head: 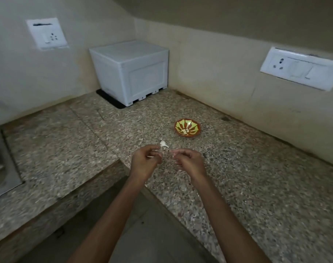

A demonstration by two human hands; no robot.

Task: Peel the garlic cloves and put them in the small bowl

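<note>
Head view: left hand [144, 162] and right hand [188, 160] pinch a garlic clove [173, 154].
Grips narrow. Clove judged light, firm, slippery when bare; nip papery skin at the tip.

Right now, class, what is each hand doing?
Left hand: pinching what looks like a garlic clove.
Right hand: pinching a pale scrap, likely skin.
</note>
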